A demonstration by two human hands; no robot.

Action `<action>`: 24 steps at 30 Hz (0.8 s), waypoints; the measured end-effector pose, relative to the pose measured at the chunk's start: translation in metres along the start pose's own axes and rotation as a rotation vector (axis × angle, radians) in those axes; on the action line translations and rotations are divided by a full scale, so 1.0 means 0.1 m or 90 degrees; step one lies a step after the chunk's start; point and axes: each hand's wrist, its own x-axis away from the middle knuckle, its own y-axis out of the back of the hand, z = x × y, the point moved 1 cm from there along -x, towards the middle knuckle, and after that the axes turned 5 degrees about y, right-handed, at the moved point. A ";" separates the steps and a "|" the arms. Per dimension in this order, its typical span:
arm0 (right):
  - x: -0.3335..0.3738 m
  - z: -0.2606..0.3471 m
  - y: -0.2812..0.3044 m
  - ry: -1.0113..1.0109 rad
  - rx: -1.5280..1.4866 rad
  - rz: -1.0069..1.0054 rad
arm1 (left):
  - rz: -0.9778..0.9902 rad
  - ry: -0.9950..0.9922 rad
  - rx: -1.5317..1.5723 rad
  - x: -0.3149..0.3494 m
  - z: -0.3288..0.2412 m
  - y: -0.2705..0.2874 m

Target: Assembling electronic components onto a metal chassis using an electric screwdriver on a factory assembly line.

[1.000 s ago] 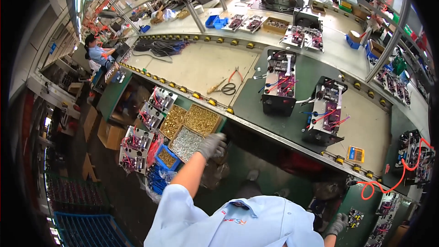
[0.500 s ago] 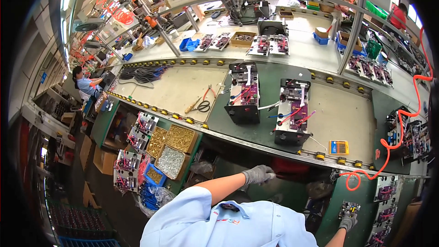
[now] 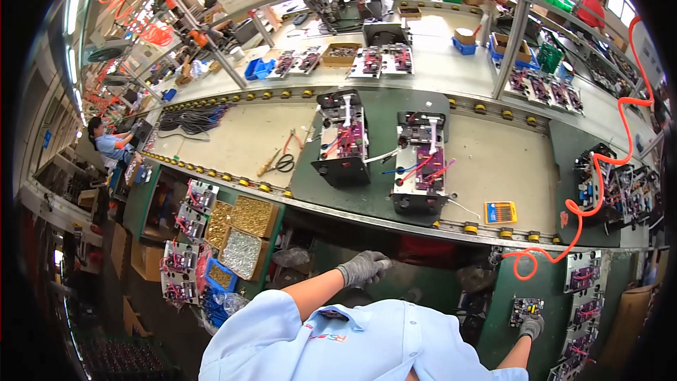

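Observation:
My left hand, in a grey glove, hovers before the bench edge with its fingers loosely bent and apart; nothing shows in it. Down at the right, my gloved right hand is closed on the near edge of a small circuit board with yellow parts, at a green side surface. Just right of that board stands a column of metal plates with purple boards. On the bench ahead are two black-ended open chassis units, a left one and a right one, with loose wires.
Trays of brass screws and silver screws sit at left, beside a blue bin. Scissors and a yellow bit pack lie on the bench. A coiled orange hose hangs at right. A co-worker stands far left.
The whole view has shifted, so the bench appears farther left. My right hand remains at the circuit board, which now shows more. My left hand is still held before the bench.

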 end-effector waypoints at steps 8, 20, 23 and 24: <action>1.27 1.50 2.10 0.383 -0.293 0.029 | 0.077 -0.109 0.001 0.40 -0.58 -0.03; 2.75 5.31 1.84 1.028 -0.370 0.124 | -0.150 -0.401 0.264 0.80 -1.43 0.50; 3.12 5.77 1.72 0.806 -0.623 0.288 | -0.282 -0.413 0.352 0.71 -1.24 1.05; 3.23 5.91 1.56 0.714 -0.719 0.375 | -0.276 -0.392 0.337 0.80 -1.23 1.23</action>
